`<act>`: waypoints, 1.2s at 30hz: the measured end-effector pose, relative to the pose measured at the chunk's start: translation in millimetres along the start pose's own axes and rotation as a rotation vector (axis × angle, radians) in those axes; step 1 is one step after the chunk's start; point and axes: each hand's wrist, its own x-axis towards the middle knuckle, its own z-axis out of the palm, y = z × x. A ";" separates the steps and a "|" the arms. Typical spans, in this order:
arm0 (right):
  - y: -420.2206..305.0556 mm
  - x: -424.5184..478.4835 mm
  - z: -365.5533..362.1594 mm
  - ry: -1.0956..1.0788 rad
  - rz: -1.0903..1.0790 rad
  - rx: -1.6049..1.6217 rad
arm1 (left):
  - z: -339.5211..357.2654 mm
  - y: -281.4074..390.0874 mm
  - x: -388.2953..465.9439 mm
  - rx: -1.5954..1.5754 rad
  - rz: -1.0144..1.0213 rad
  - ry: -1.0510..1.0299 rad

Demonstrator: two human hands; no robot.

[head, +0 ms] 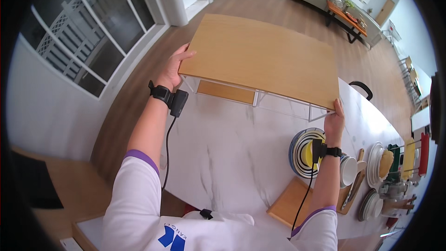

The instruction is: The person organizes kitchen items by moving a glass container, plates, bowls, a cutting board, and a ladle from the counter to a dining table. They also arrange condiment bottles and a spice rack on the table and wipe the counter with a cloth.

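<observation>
Both arms are stretched out in front of me, gripping a shelf rack point(264, 55) with a light wood top and a white metal frame. My left hand point(174, 66) holds its left end, thumb on the top board. At the opposite end, near the front right corner, my right hand point(335, 120) is closed on the edge. A narrower lower wood board point(225, 92) shows beneath the top. The rack is over the far part of a white marble-patterned table point(216, 150); whether its feet touch the table is hidden.
Below my right forearm are stacked striped plates point(299, 153) with a yellow dish point(307, 154). A wooden board point(290, 204), white bowls point(348, 171), a cutting board with a knife point(349, 193) and more plates point(373, 167) crowd the right side. A black chair back point(364, 89) stands past the table edge.
</observation>
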 end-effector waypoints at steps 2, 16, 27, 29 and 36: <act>3.0 2.2 -6.0 0.040 0.028 0.113 | 6.6 -6.8 27.1 0.008 -0.023 -0.018; 23.2 11.7 -24.3 0.110 0.036 0.116 | -4.3 -43.3 86.2 0.016 -0.095 -0.096; 9.0 9.9 -3.3 0.326 0.055 -0.341 | -19.2 -56.7 92.1 0.238 0.027 0.235; 3.6 -4.4 10.1 0.494 -0.040 -0.701 | -22.2 -57.1 65.5 0.380 0.129 0.410; -13.8 -215.9 37.1 -0.033 -0.156 -1.368 | -1.3 -115.1 -106.0 0.590 0.415 0.262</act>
